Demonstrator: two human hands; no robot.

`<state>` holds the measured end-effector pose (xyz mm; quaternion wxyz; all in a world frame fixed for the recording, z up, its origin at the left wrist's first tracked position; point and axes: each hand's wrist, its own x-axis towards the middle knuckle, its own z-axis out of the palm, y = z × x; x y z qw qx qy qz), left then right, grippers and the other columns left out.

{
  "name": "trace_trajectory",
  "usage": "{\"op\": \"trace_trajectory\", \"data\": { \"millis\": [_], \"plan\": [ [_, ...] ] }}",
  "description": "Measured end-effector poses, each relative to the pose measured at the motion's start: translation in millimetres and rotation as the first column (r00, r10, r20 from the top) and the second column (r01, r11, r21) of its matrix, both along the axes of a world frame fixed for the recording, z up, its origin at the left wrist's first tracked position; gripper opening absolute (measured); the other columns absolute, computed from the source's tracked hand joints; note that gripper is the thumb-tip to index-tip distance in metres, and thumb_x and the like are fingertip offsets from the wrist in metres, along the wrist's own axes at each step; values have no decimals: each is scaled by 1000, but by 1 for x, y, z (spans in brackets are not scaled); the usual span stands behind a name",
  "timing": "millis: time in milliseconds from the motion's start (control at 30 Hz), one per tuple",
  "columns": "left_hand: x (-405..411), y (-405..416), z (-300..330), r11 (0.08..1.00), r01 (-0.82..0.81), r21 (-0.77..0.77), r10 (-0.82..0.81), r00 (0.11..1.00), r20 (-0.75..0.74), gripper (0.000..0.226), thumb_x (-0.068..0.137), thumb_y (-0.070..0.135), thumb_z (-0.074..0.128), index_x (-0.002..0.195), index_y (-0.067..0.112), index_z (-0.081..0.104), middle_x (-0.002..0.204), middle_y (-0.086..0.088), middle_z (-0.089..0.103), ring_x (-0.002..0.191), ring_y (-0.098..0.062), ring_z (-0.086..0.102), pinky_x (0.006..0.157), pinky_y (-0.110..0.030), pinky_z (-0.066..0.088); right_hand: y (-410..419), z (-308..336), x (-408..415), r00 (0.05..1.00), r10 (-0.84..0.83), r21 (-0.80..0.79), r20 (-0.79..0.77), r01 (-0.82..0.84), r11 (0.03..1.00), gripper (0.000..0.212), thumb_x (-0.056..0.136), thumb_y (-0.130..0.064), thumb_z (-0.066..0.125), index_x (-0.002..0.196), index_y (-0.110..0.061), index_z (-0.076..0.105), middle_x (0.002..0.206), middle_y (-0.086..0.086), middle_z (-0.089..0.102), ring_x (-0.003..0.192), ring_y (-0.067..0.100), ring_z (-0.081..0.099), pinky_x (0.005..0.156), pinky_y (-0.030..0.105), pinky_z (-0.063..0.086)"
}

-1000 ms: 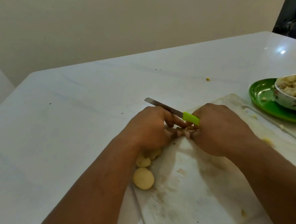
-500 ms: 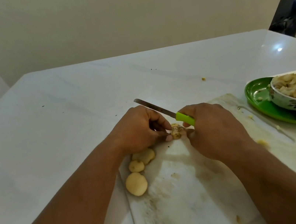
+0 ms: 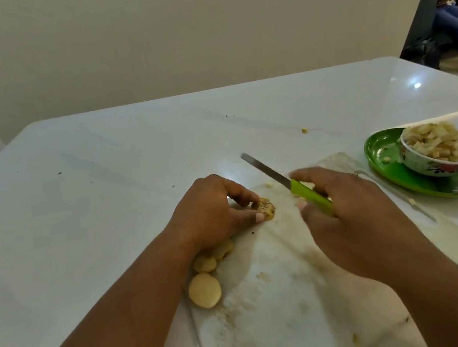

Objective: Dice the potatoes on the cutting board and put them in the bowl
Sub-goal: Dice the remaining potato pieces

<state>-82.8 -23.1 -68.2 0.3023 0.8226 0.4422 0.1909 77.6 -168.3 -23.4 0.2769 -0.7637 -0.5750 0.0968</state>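
Table [image 3: 78, 215]: white and glossy, filling most of the view; it carries the board and the plate, with a few dark specks and one small yellow scrap [image 3: 304, 131] lying far from the board.
Board [image 3: 286, 299]: white, stained with brownish smears, set at an angle in front of the person; its handle end points toward the plate.
Plate [image 3: 380, 149]: green, on the table just right of the board's far corner, with a couple of potato bits on it.
Bowl [image 3: 431, 169]: patterned, standing on the plate, heaped with pale diced potato [image 3: 439, 144].
Left hand [image 3: 212, 209]: at the board's far left edge, thumb and curled fingers pinching a slice.
Right hand [image 3: 345, 215]: raised over the board, fingers wrapped round the knife handle.
Knife [image 3: 286, 183]: green handle, narrow steel blade pointing up and left, away from the person; the blade is clear of the slice and is held above the board.
Slice [image 3: 265, 209]: small, round, yellowish with dark flecks, on the board between the left thumb and fingers.
Other potatoes: one round piece [image 3: 204, 291] at the board's left edge, two more [image 3: 204, 263] and [image 3: 224, 249] just beyond it, partly hidden under the left wrist.
Far right: a seated person [image 3: 455, 17] in the background.
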Motion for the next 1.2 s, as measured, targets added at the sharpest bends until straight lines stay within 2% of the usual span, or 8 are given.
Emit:
{"op": "trace_trajectory", "data": {
  "millis": [200,333,433,600,800,1000,1100,1200],
  "plan": [
    [4,-9,-2,998,-40,45,41,999,-10,38,75,53,86,110,43,77,90,25,72,89,9,62,73,-14,46,-43,-1,-3,992,-26,-159,121,45,986,59,99,-24,40,152,-45,27,142,-13,50,119,10,48,99,27,41],
    [2,-9,0,996,29,82,-24,997,-67,51,78,61,79,125,48,67,110,26,65,111,3,56,95,-27,48,-49,-3,-15,992,-20,-186,125,44,982,61,99,-23,39,153,-43,22,148,-14,43,132,9,39,108,27,33],
    [5,-9,1,993,50,104,-38,993,-114,39,81,63,75,116,47,74,114,25,63,113,1,56,95,-30,50,-42,-10,-26,985,-2,-171,171,31,985,64,98,-22,38,155,-41,16,145,-14,41,129,10,40,104,26,34],
    [13,-8,4,998,-34,52,38,995,-93,31,77,57,82,105,43,78,111,22,67,107,-4,60,94,-31,52,-27,-23,-33,976,1,-123,219,26,992,69,92,-17,40,155,-35,18,129,-7,49,108,15,51,78,24,36],
    [16,-5,2,998,-51,40,55,995,-88,25,77,50,85,99,40,79,92,25,64,93,1,59,71,-16,42,-34,-20,-44,984,14,-241,178,30,970,75,91,-13,40,155,-35,8,128,-5,46,102,15,50,75,23,36],
    [14,-6,1,997,-35,62,39,996,-75,22,76,53,84,94,42,78,96,23,70,92,2,61,72,-18,45,-69,-9,-44,991,42,-389,125,10,921,77,95,-26,41,154,-38,-8,110,-9,34,113,15,50,81,24,37],
    [12,-4,2,1000,-29,10,30,997,-67,24,74,56,85,95,44,78,90,27,65,88,8,57,70,-15,42,-69,-3,-43,989,23,-326,143,25,945,72,97,-26,38,154,-38,-3,117,-11,39,113,13,49,84,23,37],
    [10,-1,0,998,-56,-22,55,998,-35,25,68,60,88,86,46,79,88,27,67,89,7,59,75,-19,48,-49,-7,-42,982,-29,-179,188,63,982,68,93,-19,40,154,-36,14,129,-9,48,110,13,50,80,22,36]
  ]
}}
